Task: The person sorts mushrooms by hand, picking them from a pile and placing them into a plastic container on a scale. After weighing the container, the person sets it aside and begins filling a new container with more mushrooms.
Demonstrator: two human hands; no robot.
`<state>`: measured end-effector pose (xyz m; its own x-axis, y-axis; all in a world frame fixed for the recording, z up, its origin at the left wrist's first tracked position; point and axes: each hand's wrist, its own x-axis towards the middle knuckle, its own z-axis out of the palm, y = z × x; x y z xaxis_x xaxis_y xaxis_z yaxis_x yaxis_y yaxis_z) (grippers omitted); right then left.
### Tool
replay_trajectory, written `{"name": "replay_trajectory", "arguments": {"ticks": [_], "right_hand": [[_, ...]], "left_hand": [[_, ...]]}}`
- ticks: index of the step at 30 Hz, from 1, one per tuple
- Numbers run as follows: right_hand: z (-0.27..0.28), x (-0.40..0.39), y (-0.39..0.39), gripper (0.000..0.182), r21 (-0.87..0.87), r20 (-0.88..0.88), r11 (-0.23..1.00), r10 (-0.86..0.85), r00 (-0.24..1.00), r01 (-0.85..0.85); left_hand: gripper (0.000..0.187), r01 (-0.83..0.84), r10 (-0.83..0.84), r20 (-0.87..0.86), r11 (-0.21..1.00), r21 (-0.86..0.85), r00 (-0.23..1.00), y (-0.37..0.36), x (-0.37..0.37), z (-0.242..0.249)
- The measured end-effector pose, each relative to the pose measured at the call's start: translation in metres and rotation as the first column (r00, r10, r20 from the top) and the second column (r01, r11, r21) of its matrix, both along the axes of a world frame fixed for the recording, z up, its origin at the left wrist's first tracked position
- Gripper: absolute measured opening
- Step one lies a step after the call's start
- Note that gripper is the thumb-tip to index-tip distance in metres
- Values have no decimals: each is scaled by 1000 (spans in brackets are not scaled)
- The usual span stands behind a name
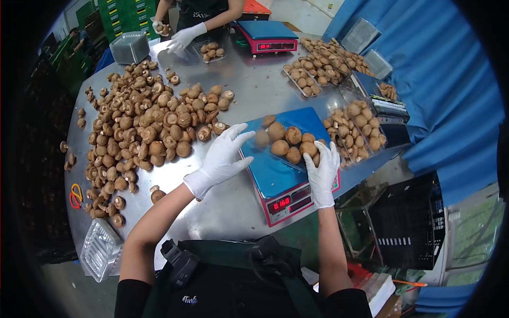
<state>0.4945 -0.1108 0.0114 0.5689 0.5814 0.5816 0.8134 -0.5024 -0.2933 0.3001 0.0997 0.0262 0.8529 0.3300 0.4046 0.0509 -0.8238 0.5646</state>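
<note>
A clear plastic tray of brown shiitake mushrooms [293, 135] rests on the blue-topped scale [273, 177], whose red display reads 0.160. My left hand [225, 159], in a white glove, is open at the tray's left side, fingers and thumb spread. A blurred mushroom [262, 139] lies just beyond its fingertips, apart from them. My right hand [323, 175], also white-gloved, curls its thumb and fingers around a mushroom [308, 149] at the tray's right end. Its palm faces the tray, and the gripped mushroom is partly covered.
Left of the scale spreads a loose mushroom heap [143, 122]. Scissors [77, 196] and empty trays [101, 249] lie near the left edge. Filled trays [355, 132] stand at the right. Across the metal table, a gloved co-worker [188, 40] handles mushrooms beside a second scale [268, 32].
</note>
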Motion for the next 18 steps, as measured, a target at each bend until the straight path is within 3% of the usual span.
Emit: {"name": "replay_trajectory", "arguments": {"ticks": [3,7,9,12,13,15,18], "right_hand": [[-6,7,-8,54,6,7,1000,7,1000,-7],[24,11,-21,43,238,-159,963,167,973,-127],[38,10,-33,36,360,-258,931,166,952,-65],[39,21,-59,29,466,-478,877,134,868,121],[40,21,-65,27,507,-517,850,170,839,140],[33,26,-75,26,522,-579,825,158,800,216],[26,29,-82,27,443,-672,851,106,733,283]], "left_hand": [[57,21,-21,-24,1000,4,999,-2,10,-4],[51,-38,42,61,997,-61,997,1,5,-4],[46,-118,119,122,993,-14,985,7,-1,-7],[38,-165,200,120,954,-250,972,13,-11,-1],[38,-166,200,116,954,-249,973,13,-12,0],[36,-239,268,14,882,-406,963,14,-13,2],[33,-238,265,-2,861,-449,964,17,-1,-1]]}}
